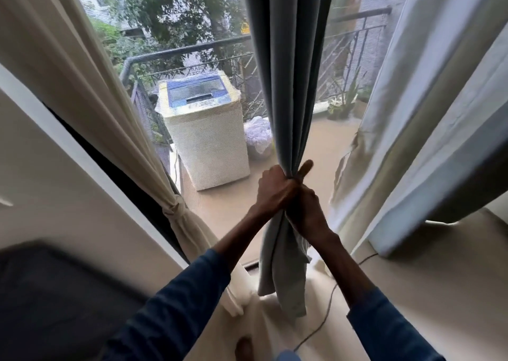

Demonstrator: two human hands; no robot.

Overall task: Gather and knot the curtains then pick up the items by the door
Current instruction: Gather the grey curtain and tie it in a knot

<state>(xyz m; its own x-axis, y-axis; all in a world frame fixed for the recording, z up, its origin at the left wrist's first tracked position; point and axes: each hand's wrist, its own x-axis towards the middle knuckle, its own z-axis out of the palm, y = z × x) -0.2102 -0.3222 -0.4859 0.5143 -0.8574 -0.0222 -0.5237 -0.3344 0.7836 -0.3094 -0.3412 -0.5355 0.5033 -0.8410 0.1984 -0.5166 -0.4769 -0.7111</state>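
Grey-blue cloth hangs down the middle of the head view: this is the blue curtain (pixel 288 66), pulled into one thick bunch. Both hands are closed tight around it, one right by the other and touching. The left hand (pixel 275 188) grips the bunch from the left side. The right hand (pixel 305 204) grips it from the right, just below, with its thumb sticking up. Under the hands, the loose end of the curtain hangs down to the floor (pixel 412 292) by the glass door.

On the left, a cream curtain (pixel 90 91) is already tied in a knot (pixel 176 208) low down. On the right, another pale blue curtain (pixel 439 113) hangs loose, not tied. A thin cord (pixel 327 311) lies on the floor near it.

Through the glass there is a balcony with a washing machine (pixel 203 129), a dark railing (pixel 187 51) and green trees behind.
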